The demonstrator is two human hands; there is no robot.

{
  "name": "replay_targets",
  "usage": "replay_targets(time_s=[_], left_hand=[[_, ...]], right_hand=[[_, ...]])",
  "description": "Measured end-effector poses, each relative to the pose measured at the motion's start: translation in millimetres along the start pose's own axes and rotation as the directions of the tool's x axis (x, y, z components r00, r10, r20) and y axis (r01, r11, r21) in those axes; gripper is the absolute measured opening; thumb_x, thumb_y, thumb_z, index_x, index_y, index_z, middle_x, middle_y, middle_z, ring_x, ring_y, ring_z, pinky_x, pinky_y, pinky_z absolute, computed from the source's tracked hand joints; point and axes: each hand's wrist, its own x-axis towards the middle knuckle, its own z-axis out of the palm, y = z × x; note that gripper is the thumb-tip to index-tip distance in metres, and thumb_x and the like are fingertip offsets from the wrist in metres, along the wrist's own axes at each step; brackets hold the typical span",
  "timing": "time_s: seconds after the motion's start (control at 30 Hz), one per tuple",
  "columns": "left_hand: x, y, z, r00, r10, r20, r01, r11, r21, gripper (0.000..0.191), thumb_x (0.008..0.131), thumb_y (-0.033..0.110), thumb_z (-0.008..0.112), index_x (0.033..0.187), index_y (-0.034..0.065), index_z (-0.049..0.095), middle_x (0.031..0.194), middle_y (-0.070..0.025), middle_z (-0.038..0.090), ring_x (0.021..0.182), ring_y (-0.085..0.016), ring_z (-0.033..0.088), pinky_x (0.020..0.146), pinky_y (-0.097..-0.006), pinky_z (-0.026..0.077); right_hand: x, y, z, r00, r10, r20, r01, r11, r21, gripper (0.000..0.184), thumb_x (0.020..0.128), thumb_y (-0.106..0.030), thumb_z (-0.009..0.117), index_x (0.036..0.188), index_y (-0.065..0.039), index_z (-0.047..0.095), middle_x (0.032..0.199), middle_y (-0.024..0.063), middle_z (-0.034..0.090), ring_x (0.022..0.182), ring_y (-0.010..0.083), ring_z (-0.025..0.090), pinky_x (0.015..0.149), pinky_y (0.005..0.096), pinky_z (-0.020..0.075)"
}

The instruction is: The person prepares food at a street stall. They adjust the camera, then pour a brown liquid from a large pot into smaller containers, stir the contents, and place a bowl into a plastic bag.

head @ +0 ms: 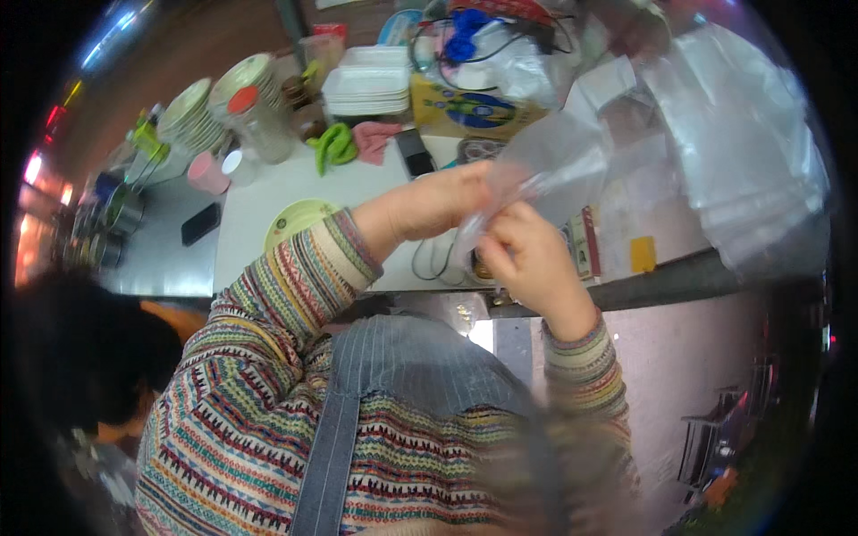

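A clear plastic bag [560,154] is stretched between my two hands above the table's front part. My left hand [442,199] grips it, the fingertips partly behind the film. Lower and to the right, my right hand [529,258] pinches the bag's gathered edge between thumb and fingers. Beneath my left forearm lies a light green plate [298,220], partly covered by the sleeve. Just beyond my hands is a dark mobile phone [415,154]. A red-edged box [584,242] lies right of my right hand.
Stacked bowls [194,114], a red-lidded jar [261,130] and white foam trays [369,84] stand at the back left. A yellow carton [469,110] stands behind. Plastic bags [744,147] hang over the right edge. Another person [94,355] is at lower left.
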Motion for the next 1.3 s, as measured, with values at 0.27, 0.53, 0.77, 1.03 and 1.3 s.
replay_targets(time_s=[0.27, 0.53, 0.77, 1.03, 1.3], left_hand=[[-116.3, 11.2, -16.2, 0.654, 0.005, -0.756, -0.166, 0.976, -0.138, 0.032, 0.093, 0.023, 0.039, 0.113, -0.0007, 0.049, 0.103, -0.0112, 0.058, 0.093, -0.019, 0.057, 0.082, -0.0314, 0.046], [-179.5, 38.0, -20.7, 0.539, 0.056, -0.841, -0.199, 0.978, -0.062, 0.039, 0.094, 0.027, 0.034, 0.114, -0.0034, 0.047, 0.122, -0.0184, 0.049, 0.099, -0.028, 0.057, 0.07, -0.0315, 0.053], [-190.4, 37.4, -16.3, 0.534, 0.014, -0.846, -0.237, 0.962, -0.134, 0.032, 0.092, 0.025, 0.04, 0.111, 0.0003, 0.047, 0.123, -0.0197, 0.048, 0.095, -0.03, 0.057, 0.063, -0.0305, 0.053], [-191.2, 27.2, -20.4, 0.53, -0.008, -0.848, -0.226, 0.963, -0.15, 0.043, 0.092, 0.028, 0.035, 0.116, -0.0062, 0.046, 0.12, -0.0185, 0.05, 0.095, -0.026, 0.058, 0.065, -0.0287, 0.054], [-187.3, 23.2, -19.9, 0.499, -0.063, -0.865, -0.229, 0.952, -0.201, 0.049, 0.092, 0.032, 0.032, 0.118, -0.007, 0.045, 0.118, -0.018, 0.053, 0.096, -0.027, 0.058, 0.066, -0.0307, 0.054]], right_hand=[[26.0, -23.4, 88.2, 0.812, -0.322, 0.486, 0.071, 0.882, 0.465, 0.015, 0.076, -0.019, 0.061, 0.078, -0.004, 0.06, 0.078, 0.0134, 0.057, 0.068, 0.0293, 0.055, 0.062, 0.0369, 0.0438], [77.0, 10.6, 111.2, 0.998, 0.023, -0.054, 0.01, 0.838, 0.546, 0.023, 0.092, -0.018, 0.047, 0.099, 0.001, 0.059, 0.098, 0.0057, 0.059, 0.089, 0.0116, 0.054, 0.078, 0.024, 0.0417], [81.6, 13.1, 146.4, 0.885, -0.015, 0.466, -0.414, 0.436, 0.8, 0.037, 0.092, -0.034, 0.046, 0.108, -0.002, 0.053, 0.078, 0.0006, 0.055, 0.079, 0.01, 0.052, 0.079, 0.0236, 0.0401], [63.2, 10.8, 149.7, 0.81, 0.113, 0.576, -0.587, 0.175, 0.79, 0.024, 0.09, -0.027, 0.052, 0.093, -0.003, 0.057, 0.074, 0.0003, 0.057, 0.065, 0.0085, 0.053, 0.063, 0.0257, 0.0474], [58.5, 11.9, 147.8, 0.847, 0.33, 0.417, -0.517, 0.329, 0.79, 0.022, 0.089, -0.022, 0.052, 0.082, -0.003, 0.06, 0.063, -0.0037, 0.052, 0.056, 0.0039, 0.042, 0.051, 0.0183, 0.0337]])
